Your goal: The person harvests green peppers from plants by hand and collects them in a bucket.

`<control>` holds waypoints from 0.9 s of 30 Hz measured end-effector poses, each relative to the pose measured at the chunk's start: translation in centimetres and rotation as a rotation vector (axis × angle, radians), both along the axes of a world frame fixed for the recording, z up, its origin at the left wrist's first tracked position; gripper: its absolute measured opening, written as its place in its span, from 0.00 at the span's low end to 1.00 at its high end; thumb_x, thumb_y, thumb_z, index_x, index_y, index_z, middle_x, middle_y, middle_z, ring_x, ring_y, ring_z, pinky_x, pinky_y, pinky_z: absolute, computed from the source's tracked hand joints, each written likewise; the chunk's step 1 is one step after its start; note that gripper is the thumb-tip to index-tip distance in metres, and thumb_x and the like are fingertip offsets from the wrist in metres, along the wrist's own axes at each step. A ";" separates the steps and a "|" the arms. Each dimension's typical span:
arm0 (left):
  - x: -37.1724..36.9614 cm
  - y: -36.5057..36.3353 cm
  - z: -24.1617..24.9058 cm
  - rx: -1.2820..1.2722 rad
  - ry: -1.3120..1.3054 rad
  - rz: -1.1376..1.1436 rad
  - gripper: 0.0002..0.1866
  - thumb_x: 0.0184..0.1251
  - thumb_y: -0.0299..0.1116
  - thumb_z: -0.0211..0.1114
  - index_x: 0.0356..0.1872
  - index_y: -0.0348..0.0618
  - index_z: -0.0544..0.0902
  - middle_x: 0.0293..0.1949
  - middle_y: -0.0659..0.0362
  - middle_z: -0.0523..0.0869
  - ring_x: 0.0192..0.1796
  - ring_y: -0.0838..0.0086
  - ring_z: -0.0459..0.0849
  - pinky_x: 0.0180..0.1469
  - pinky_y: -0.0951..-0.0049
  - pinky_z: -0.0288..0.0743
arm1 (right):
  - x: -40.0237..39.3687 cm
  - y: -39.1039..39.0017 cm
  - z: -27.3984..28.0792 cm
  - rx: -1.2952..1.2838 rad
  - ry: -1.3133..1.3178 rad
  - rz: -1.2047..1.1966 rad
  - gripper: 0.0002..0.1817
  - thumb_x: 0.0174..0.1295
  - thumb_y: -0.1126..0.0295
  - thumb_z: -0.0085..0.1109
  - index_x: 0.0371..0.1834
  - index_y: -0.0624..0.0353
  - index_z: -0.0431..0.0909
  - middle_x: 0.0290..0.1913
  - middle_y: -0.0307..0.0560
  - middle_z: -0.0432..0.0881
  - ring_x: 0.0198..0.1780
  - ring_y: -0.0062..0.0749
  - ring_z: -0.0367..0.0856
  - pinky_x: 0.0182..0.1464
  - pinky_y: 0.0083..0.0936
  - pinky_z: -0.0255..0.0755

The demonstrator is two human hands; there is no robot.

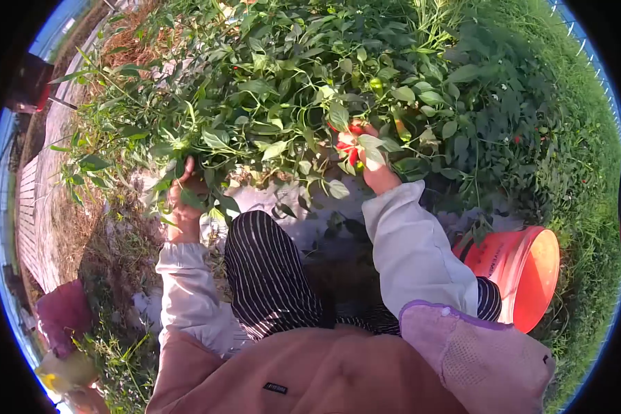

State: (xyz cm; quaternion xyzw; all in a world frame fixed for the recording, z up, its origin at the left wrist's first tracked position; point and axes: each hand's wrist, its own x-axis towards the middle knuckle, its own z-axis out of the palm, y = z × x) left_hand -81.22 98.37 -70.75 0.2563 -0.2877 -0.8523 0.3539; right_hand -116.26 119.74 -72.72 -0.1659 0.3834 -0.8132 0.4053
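Note:
Leafy green pepper plants (pixel 269 90) fill the upper middle of the view. Among the leaves at the right, my right hand (pixel 376 162) is closed around red peppers (pixel 350 146), with a pale leaf partly over its fingers. My left hand (pixel 186 200) is raised in the foliage at the left, its thumb showing and leaves covering most of its fingers; what it holds, if anything, is hidden. A green pepper (pixel 376 84) and a yellowish-orange pepper (pixel 402 130) hang above and to the right of my right hand.
An orange-red bucket (pixel 507 265) lies tilted beside my right knee, its opening facing right. Pale ground sheeting (pixel 331 196) shows under the plants. At the lower left is a dark pink object (pixel 63 314). A dark container (pixel 31 83) stands at the upper left.

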 end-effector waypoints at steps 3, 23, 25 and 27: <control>4.4 7.9 5.5 0.397 -0.038 0.392 0.15 0.66 0.35 0.54 0.51 0.41 0.77 0.44 0.54 0.81 0.56 0.60 0.74 0.67 0.54 0.60 | 2.4 -1.1 0.8 0.344 0.377 -0.188 0.13 0.63 0.64 0.56 0.42 0.62 0.77 0.31 0.43 0.81 0.27 0.26 0.78 0.30 0.22 0.72; -24.4 12.2 -7.7 -1.739 -1.479 -0.353 0.09 0.59 0.38 0.58 0.34 0.48 0.84 0.33 0.55 0.85 0.42 0.59 0.83 0.42 0.59 0.76 | -0.4 -2.1 -2.1 0.111 0.093 0.187 0.21 0.51 0.79 0.60 0.51 0.61 0.70 0.35 0.43 0.76 0.32 0.26 0.75 0.33 0.23 0.72; -24.5 12.2 -7.5 -1.663 -1.423 -0.334 0.10 0.59 0.38 0.58 0.34 0.48 0.84 0.33 0.55 0.85 0.42 0.58 0.83 0.42 0.58 0.76 | -1.3 -1.0 1.0 0.429 0.464 0.256 0.21 0.49 0.72 0.66 0.49 0.61 0.75 0.29 0.42 0.81 0.28 0.29 0.79 0.32 0.24 0.75; -24.5 11.8 -7.6 -1.622 -1.353 -0.295 0.10 0.59 0.38 0.57 0.35 0.48 0.84 0.34 0.54 0.85 0.42 0.58 0.83 0.42 0.56 0.75 | -2.1 -2.5 -1.9 0.086 0.327 0.384 0.19 0.53 0.71 0.63 0.49 0.62 0.74 0.37 0.43 0.80 0.35 0.31 0.81 0.35 0.27 0.75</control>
